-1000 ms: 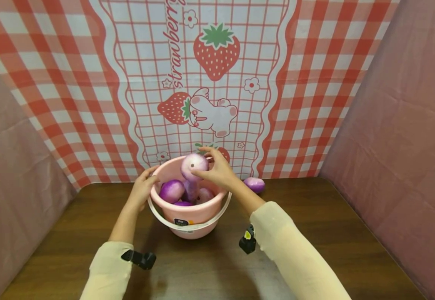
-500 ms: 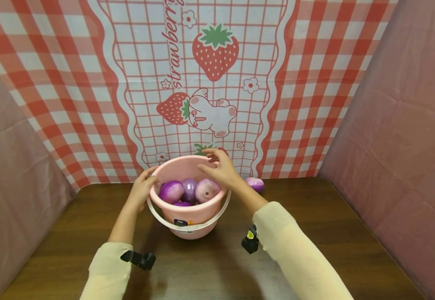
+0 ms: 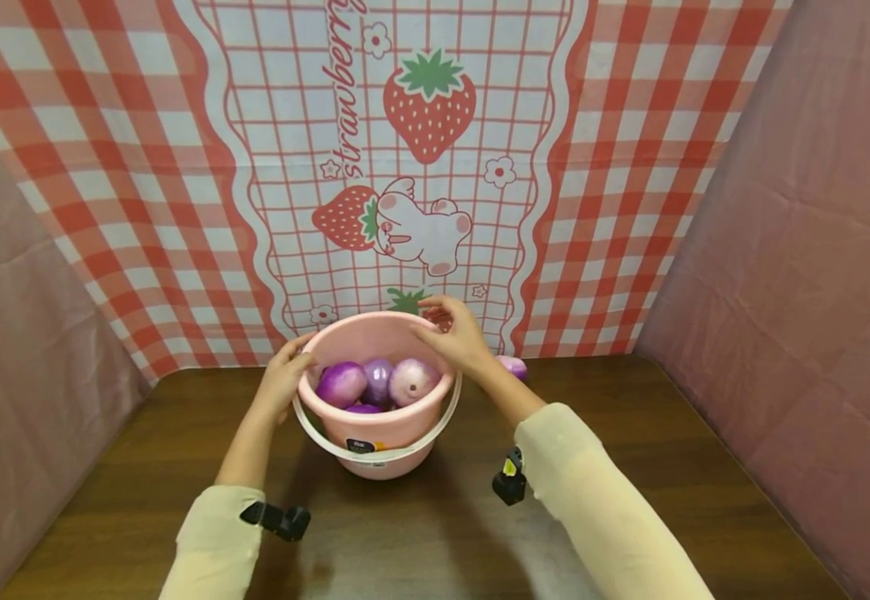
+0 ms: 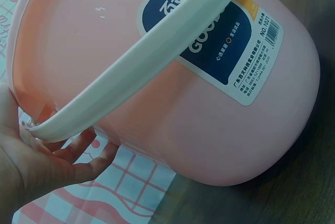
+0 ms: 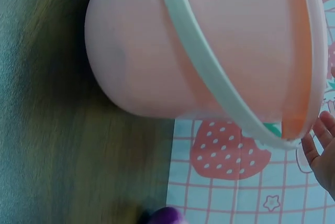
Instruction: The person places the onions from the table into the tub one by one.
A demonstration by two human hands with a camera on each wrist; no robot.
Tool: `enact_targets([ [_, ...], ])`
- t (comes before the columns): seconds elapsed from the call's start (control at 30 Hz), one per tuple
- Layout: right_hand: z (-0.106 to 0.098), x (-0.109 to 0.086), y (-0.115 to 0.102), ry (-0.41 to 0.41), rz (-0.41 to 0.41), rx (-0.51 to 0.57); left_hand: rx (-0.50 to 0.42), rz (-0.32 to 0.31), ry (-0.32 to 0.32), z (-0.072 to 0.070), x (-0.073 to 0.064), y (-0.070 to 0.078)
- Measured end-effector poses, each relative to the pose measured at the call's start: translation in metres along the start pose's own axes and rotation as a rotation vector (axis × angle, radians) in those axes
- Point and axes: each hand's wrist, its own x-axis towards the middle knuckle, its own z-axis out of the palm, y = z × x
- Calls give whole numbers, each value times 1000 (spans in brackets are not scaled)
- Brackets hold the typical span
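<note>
A pink bucket (image 3: 390, 429) stands on the table, holding several purple-and-white red onions (image 3: 342, 383). One pale onion (image 3: 413, 382) lies at the right inside, its root spot facing up. My left hand (image 3: 282, 379) grips the bucket's left rim; in the left wrist view its fingers (image 4: 86, 169) curl below the rim, beside the end of the white handle (image 4: 120, 82). At the right rim, my right hand (image 3: 459, 337) is held with fingers spread and nothing in them. The right wrist view shows that hand (image 5: 325, 153) right by the rim; whether it touches is unclear.
Another red onion (image 3: 512, 367) lies on the wooden table (image 3: 630, 483) behind my right wrist, partly hidden. A strawberry-print checked cloth (image 3: 420, 200) hangs behind the bucket. Pink drapes (image 3: 795, 250) close off both sides.
My right hand has let go of a pale onion, which dropped into the bucket at the right. The hand then moved slightly right, towards the rim. My left hand stays on the rim.
</note>
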Motion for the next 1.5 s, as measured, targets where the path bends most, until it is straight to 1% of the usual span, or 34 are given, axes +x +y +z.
enact_targets([
  [0.07, -2, -1, 3, 4, -7, 7, 0, -1, 0, 0, 0, 0],
  [0.17, -5, -2, 8, -1, 12, -8, -8, -5, -3, 0, 0, -1],
  [0.33, -14, -7, 14, -9, 80, -67, -22, -11, -12, 0, 0, 0],
  [0.63, -30, -14, 25, -27, 140, -107, -26, -13, -17, 0, 1, 1],
  [0.87, -41, -17, 31, -42, 159, -121, -34, -11, -22, 0, 1, 0],
  [1.07, -50, -20, 37, -35, 174, -171, -45, -16, -27, 0, 1, 0],
  [1.27, -57, -25, 45, -26, 189, -202, -29, -13, -20, 0, 1, 0],
  [1.5, -63, -30, 53, -22, 178, -224, -16, -13, -15, -1, 0, 1],
])
